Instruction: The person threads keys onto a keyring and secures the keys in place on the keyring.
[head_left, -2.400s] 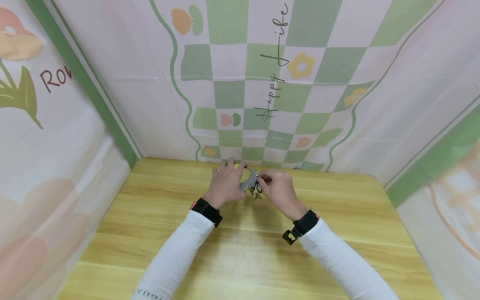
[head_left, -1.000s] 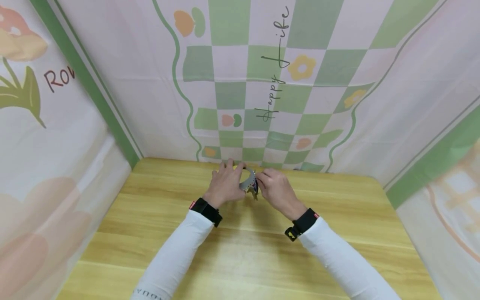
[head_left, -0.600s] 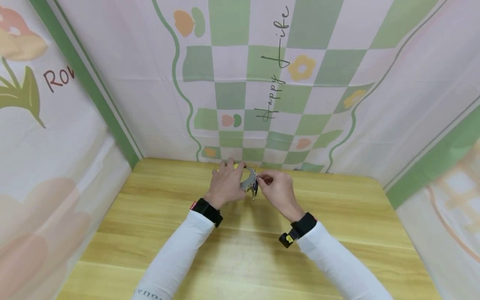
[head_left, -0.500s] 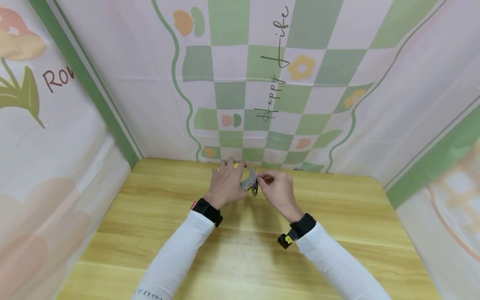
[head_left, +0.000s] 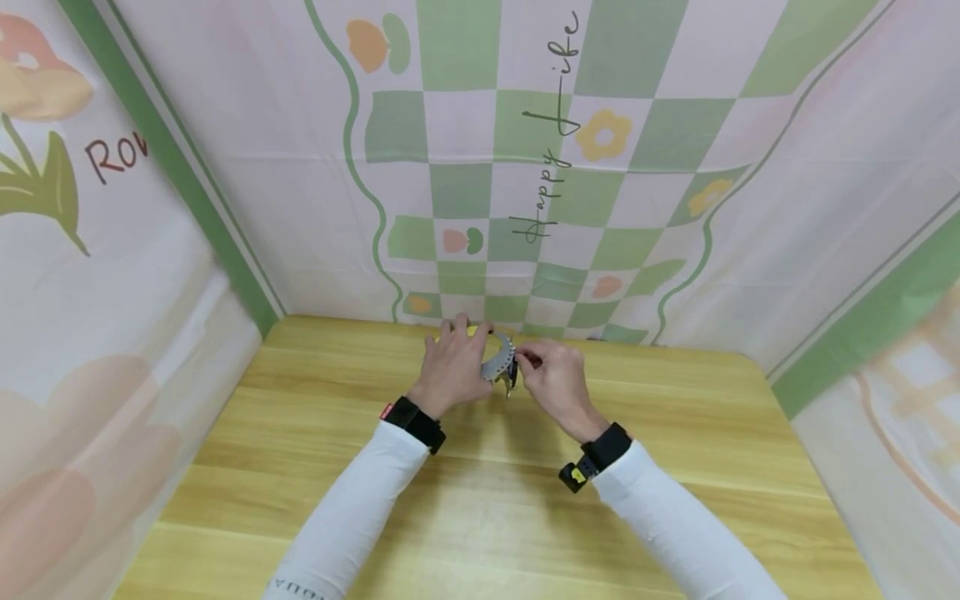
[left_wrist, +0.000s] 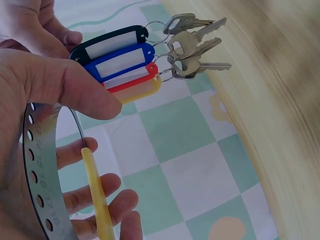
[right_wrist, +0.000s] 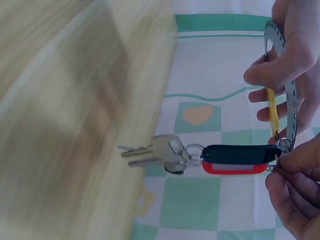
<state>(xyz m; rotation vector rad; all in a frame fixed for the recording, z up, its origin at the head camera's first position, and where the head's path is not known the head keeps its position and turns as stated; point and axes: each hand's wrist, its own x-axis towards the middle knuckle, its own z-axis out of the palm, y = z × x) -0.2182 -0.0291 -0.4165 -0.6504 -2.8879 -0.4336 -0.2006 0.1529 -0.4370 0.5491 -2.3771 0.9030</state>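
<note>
Near the table's back edge, my left hand (head_left: 453, 362) holds a large flat metal ring (head_left: 498, 363) upright. The ring has holes and printed numbers along its band (left_wrist: 42, 165), plus a yellow grip section (left_wrist: 97, 195). My right hand (head_left: 558, 379) is at the ring's right side, its fingertips pinching a small split ring (right_wrist: 276, 159) at the holed edge. Key tags hang there: a dark one (left_wrist: 112, 44), a blue one (left_wrist: 122, 62), a red one (left_wrist: 151, 73) and a yellow one (left_wrist: 145, 91). Several metal keys (right_wrist: 167, 150) dangle from their far ends.
The wood-grain table (head_left: 480, 517) extends toward me below both forearms. A cloth backdrop (head_left: 457, 183) with green checks and flowers rises right behind the table's back edge. Black straps (head_left: 607, 447) sit around both wrists.
My right hand turned at the wrist and back again while staying at the ring's edge, and the hanging tags and keys swung slightly. My left hand and the metal ring stayed in place.
</note>
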